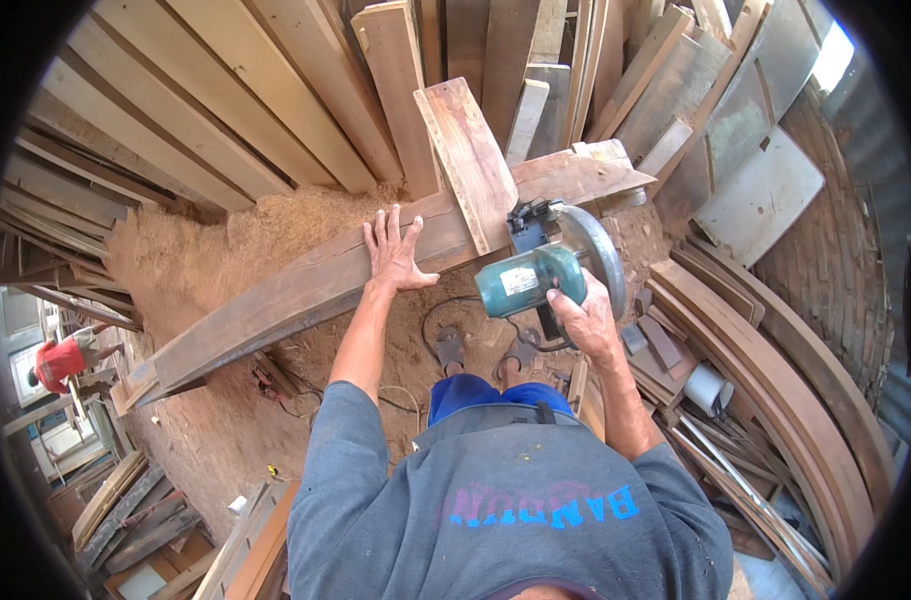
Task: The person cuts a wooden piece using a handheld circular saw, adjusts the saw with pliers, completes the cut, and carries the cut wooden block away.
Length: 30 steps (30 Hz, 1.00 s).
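Observation:
A teal circular saw (530,280) with a grey blade guard sits at the near edge of a long, thick wooden beam (275,285), towards its right end. My right hand (585,312) is wrapped round the saw's rear handle. Fingers spread, my left hand (395,255) lies flat on the beam to the left of the saw. Between the hand and the saw, a short wide board (470,160) lies across the beam, its near end beside the saw's base plate. Where the blade meets the wood is hidden by the guard and saw body.
Tall planks (205,90) lean along the far side above a heap of sawdust (275,222). Stacked long boards (775,400) and a white cylinder (708,388) lie at right. A dark cable (430,320) loops near my feet. Another person in red (60,362) is far left.

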Each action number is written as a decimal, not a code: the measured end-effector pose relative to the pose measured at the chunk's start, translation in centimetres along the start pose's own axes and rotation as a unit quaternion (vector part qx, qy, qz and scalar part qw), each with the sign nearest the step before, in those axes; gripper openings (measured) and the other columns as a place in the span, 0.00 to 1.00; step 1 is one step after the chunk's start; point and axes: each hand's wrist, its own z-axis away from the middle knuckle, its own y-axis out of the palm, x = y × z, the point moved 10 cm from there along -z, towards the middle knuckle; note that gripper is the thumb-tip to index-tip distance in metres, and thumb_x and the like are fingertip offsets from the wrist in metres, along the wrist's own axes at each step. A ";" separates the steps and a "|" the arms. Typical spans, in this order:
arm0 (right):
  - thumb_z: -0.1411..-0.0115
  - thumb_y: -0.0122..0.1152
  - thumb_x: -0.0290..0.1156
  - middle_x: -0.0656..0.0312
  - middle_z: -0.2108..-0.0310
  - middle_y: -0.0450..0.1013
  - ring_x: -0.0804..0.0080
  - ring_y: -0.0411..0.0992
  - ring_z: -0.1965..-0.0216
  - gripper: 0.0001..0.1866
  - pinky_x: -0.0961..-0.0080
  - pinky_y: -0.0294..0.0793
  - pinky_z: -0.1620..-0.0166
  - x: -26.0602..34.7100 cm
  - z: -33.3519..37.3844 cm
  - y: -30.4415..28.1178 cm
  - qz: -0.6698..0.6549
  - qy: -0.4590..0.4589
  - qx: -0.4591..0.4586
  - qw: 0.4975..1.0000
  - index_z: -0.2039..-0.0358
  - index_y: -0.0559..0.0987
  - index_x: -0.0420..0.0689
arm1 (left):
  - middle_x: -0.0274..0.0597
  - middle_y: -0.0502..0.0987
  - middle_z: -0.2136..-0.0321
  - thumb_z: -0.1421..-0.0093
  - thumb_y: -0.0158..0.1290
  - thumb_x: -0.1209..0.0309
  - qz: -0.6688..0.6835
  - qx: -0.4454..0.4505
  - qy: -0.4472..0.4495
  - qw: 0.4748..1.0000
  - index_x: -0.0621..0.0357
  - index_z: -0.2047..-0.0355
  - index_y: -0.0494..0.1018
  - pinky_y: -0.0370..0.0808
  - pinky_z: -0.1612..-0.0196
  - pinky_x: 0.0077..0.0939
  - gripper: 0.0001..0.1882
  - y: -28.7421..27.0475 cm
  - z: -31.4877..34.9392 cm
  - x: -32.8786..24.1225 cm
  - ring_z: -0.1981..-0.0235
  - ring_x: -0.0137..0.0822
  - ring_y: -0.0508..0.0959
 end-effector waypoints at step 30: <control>0.44 0.58 0.25 0.68 0.71 0.70 0.79 0.67 0.68 0.15 0.76 0.71 0.61 0.0 -3.9 6.4 0.013 -0.006 0.058 0.998 0.55 0.77 0.38 | 0.60 0.41 0.27 0.72 0.73 0.45 0.027 -0.009 0.005 1.000 0.38 0.32 0.60 0.29 0.28 0.63 0.63 -0.1 -0.2 0.0 0.26 0.61 0.36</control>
